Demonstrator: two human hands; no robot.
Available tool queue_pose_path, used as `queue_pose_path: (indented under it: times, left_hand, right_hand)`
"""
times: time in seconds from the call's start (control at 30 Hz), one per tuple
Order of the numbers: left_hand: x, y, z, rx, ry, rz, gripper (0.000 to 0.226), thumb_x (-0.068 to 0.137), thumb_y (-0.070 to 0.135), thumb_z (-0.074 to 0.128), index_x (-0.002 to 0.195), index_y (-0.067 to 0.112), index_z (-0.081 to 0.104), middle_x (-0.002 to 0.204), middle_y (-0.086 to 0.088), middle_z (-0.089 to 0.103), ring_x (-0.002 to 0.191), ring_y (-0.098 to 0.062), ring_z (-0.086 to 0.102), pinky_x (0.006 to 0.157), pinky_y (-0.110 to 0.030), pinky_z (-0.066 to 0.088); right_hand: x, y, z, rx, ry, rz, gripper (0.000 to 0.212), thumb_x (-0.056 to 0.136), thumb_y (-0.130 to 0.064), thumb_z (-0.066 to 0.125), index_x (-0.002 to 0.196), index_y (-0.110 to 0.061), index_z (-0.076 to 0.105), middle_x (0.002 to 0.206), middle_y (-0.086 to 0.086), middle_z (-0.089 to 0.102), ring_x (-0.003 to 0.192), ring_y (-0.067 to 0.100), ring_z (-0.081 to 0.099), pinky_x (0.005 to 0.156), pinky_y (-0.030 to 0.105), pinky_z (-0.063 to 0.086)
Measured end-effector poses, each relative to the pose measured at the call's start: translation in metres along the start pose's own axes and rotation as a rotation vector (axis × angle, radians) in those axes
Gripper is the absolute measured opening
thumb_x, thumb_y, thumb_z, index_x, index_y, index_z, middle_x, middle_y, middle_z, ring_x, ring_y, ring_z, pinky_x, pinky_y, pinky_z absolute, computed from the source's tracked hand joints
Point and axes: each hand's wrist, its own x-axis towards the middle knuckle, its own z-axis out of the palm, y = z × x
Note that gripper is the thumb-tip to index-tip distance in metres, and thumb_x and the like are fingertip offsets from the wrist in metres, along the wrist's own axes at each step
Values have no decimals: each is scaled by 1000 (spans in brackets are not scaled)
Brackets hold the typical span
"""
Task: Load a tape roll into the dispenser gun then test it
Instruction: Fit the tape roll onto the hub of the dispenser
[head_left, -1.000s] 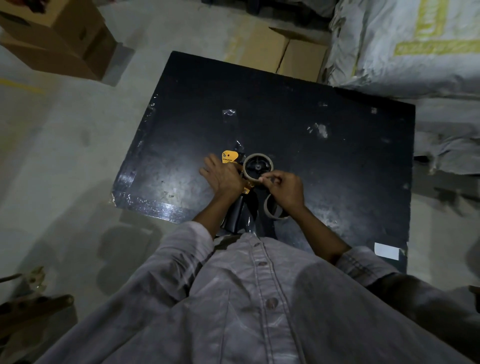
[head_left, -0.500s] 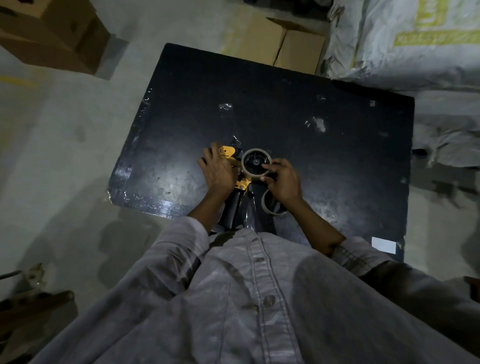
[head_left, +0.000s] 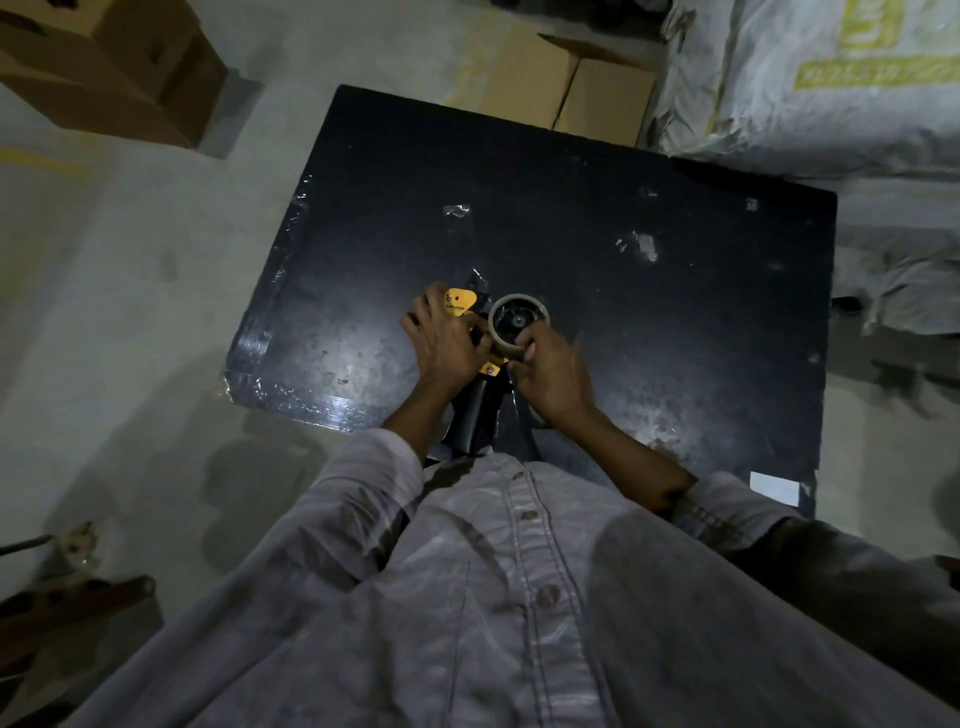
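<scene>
Pinning the yellow-and-black dispenser gun (head_left: 460, 305) to the dark surface (head_left: 675, 322), the left hand (head_left: 445, 347) curls its grip over it while the right hand (head_left: 555, 373) pinches the rim of the seemingly light, stiff grey tape roll (head_left: 540, 312) on its hub.

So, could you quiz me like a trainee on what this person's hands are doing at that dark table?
1. True or false: the left hand hangs idle at the person's side.
2. The right hand has its fingers curled on: A, a pair of scissors; B, the pale ring-shaped tape roll; C, a glass bottle.
3. Fill in: the flat scuffed tabletop beneath the yellow-and-black tape dispenser gun is ___ in colour.

Key: 1 false, it grips the gun's yellow front. 2 B. 3 black.
</scene>
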Motion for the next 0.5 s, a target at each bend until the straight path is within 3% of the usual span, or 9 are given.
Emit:
queue_pose_path:
  times: [0.13, 0.23, 0.3, 0.37, 0.43, 0.5]
  left_hand:
    - [5, 0, -4, 72, -60, 44, 21, 84, 53, 78, 97, 38, 86, 154, -12, 46, 138, -39, 43, 105, -54, 34]
    - [4, -2, -3, 91, -79, 69, 22, 86, 51, 82, 102, 37, 86, 155, -12, 43, 141, -38, 39, 106, -54, 29]
    - [3, -2, -5, 101, -89, 82, 23, 86, 50, 84, 106, 38, 86, 158, -12, 40, 143, -39, 37, 108, -56, 27]
    - [1, -2, -5, 91, -91, 104, 21, 88, 48, 83, 106, 36, 85, 160, -13, 40, 144, -40, 37, 110, -58, 28]
    - [0, -2, -5, 52, -79, 128, 19, 87, 46, 83, 103, 35, 85, 161, -16, 41, 144, -43, 39, 110, -61, 30]
    - [0, -3, -5, 40, -79, 136, 19, 87, 48, 82, 101, 35, 84, 163, -16, 41, 145, -43, 39, 111, -62, 30]
  right_hand:
    - [-8, -13, 11, 126, -222, 156, 27, 101, -18, 80, 118, -10, 60, 95, 1, 68, 82, 19, 65, 75, 39, 54]
    - [-14, -21, 16, 255, -466, 382, 26, 99, -30, 87, 97, -11, 70, 83, 4, 75, 60, 15, 74, 54, 27, 55]
    - [-18, -25, 23, 380, -591, 540, 36, 100, -40, 88, 103, -8, 72, 90, 11, 79, 50, 14, 75, 42, 23, 52]
    - [-16, -22, 35, 477, -657, 611, 51, 100, -47, 87, 119, -3, 70, 99, 19, 83, 54, 25, 75, 41, 27, 51]
    - [-12, -16, 43, 559, -667, 638, 48, 102, -41, 85, 126, -1, 73, 91, 19, 82, 49, 23, 66, 40, 26, 42]
    - [-9, -12, 45, 599, -630, 654, 37, 102, -32, 85, 120, -1, 77, 84, 12, 75, 49, 15, 56, 44, 27, 38]
